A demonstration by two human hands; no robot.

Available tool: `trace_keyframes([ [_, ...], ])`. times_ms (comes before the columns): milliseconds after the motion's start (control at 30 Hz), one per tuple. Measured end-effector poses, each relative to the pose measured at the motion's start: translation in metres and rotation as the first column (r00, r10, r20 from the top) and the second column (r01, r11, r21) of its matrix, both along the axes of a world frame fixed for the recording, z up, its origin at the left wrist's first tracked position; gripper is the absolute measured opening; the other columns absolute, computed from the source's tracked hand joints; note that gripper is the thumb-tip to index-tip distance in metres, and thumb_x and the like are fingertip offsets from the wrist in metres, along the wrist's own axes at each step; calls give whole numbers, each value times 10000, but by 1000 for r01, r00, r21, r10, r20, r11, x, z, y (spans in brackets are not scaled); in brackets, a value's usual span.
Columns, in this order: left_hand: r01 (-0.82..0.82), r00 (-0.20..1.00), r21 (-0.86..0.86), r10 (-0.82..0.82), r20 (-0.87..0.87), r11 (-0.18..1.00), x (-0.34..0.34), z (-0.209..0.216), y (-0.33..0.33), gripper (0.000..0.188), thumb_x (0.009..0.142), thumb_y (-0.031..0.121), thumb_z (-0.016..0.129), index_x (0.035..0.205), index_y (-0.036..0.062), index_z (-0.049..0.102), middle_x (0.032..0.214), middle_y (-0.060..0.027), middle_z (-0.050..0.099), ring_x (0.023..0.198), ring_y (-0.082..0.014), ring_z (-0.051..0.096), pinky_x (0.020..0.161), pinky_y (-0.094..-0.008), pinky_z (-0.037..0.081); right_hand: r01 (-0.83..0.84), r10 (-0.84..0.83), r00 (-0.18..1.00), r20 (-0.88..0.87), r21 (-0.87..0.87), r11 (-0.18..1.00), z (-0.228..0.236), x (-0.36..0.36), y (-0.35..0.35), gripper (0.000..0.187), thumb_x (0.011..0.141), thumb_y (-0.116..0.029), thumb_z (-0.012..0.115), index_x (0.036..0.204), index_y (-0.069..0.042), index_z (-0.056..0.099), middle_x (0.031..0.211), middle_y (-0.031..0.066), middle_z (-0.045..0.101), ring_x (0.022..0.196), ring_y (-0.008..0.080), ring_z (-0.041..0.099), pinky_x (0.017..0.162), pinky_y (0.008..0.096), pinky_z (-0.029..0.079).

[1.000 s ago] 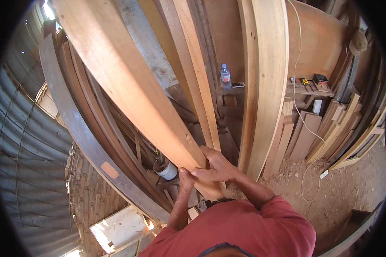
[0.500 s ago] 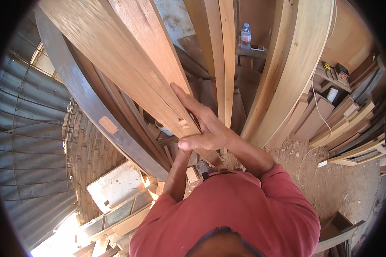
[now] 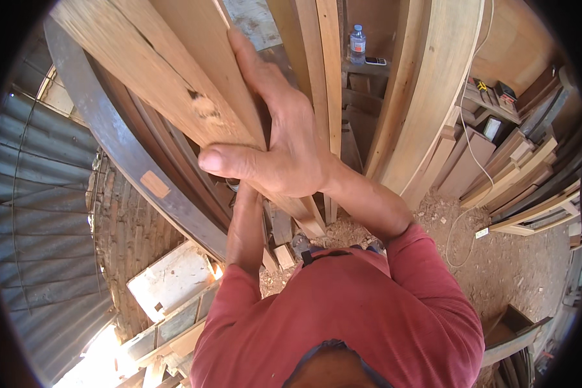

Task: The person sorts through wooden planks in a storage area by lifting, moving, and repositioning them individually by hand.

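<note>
A long, pale wooden beam (image 3: 155,71) with a dark crack and a knot slants from the upper left toward my body. My right hand (image 3: 284,142) is wrapped round it near its lower end, the thumb across the near face and the fingers along the right side. My left forearm (image 3: 244,226) reaches up underneath the beam, which hides my left hand, so its fingers do not show.
Tall boards (image 3: 427,84) stand upright ahead and to the right. Between them a water bottle (image 3: 357,45) and a phone (image 3: 376,61) rest on a ledge. A grey curved-looking board (image 3: 119,129) stands at left. A white cable (image 3: 462,129) trails to the dusty floor (image 3: 498,271).
The beam has come up closer and turned a little, showing more of its side. My right hand has risen with it, and its thumb now lies farther left.
</note>
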State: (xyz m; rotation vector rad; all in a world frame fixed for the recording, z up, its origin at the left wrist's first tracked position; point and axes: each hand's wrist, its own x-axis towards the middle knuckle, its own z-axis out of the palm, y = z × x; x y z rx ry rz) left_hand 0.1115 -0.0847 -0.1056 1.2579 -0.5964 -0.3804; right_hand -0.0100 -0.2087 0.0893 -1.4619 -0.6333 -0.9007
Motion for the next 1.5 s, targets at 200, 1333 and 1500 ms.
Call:
trace_keyframes([
  [200, 53, 998, -11, -53, -40, 999, 19, 1, -10, 898, 937, 703, 507, 1426, -45, 419, 1346, -182, 554, 1244, -283, 556, 1062, -408, 445, -95, 83, 976, 203, 51, 994, 23, -8, -8, 1152, 720, -427, 872, 1463, 229, 287, 1114, 246, 637, 1053, 304, 612, 948, 370, 445],
  [1333, -493, 867, 352, 417, 271, 796, 98, 13, 31, 676, 823, 338, 827, 1269, -91, 553, 1139, -250, 711, 1083, -341, 706, 940, -389, 549, -10, 76, 923, -377, 174, 985, -103, 119, -53, 1014, 915, -366, 726, 1617, 31, 109, 1654, 209, 247, 1538, 293, 221, 1243, 377, 203],
  [1500, -689, 700, 409, 406, 587, 598, 44, 34, 12, 647, 780, 412, 848, 1181, -51, 640, 1049, -270, 730, 1046, -373, 717, 914, -418, 564, 107, -4, 898, -440, 210, 972, -115, 141, -73, 975, 936, -428, 708, 1603, 42, 174, 1615, 225, 317, 1505, 283, 296, 1215, 365, 268],
])
